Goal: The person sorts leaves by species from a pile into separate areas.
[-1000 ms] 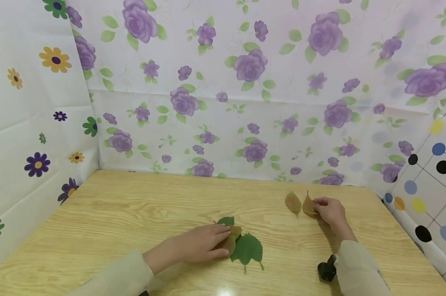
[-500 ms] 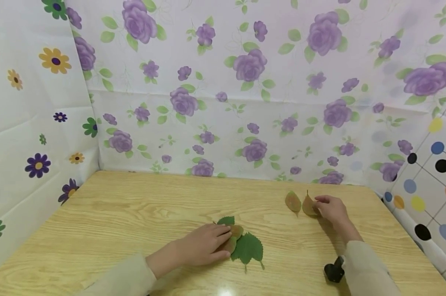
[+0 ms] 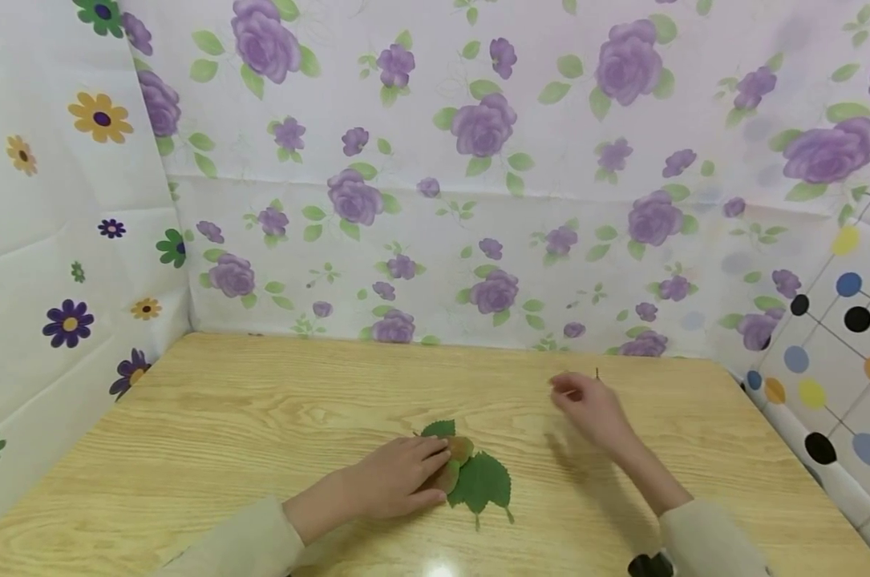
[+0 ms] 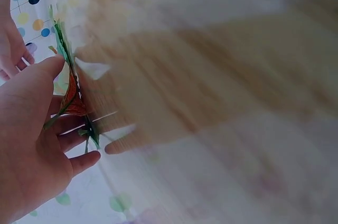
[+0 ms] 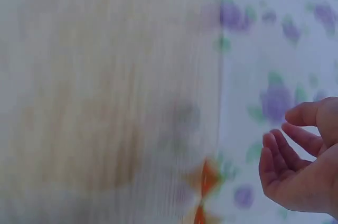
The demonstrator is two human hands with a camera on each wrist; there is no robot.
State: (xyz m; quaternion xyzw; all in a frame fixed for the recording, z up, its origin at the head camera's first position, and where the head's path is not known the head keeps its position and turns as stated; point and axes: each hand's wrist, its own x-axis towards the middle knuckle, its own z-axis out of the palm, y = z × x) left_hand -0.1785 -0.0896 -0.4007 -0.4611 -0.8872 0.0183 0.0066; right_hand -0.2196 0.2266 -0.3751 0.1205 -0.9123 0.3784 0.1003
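My left hand (image 3: 398,479) lies with its fingers over a small cluster of leaves on the wooden table. Around its fingertips show a serrated green leaf (image 3: 439,428), two brownish-yellow leaves and bigger green leaves (image 3: 487,481) with stems toward me. The left wrist view catches an orange-brown leaf (image 4: 75,100) edge-on by the fingers. Farther right, my right hand (image 3: 596,413) is raised over the table, fingers loosely bent, nothing seen between them. It mostly covers two orange-brown leaves in the head view; these appear, blurred, as a leaf (image 5: 207,176) low in the right wrist view.
The light wooden table (image 3: 297,401) is bordered by a purple-rose sheet (image 3: 435,264) behind, a daisy-print sheet (image 3: 16,296) on the left and a dotted sheet (image 3: 839,385) on the right. A black device (image 3: 651,565) sits at the right wrist.
My right hand has released the right-hand brown leaf, lifted and moved left over the two brown leaves. My left hand has stayed on the cluster.
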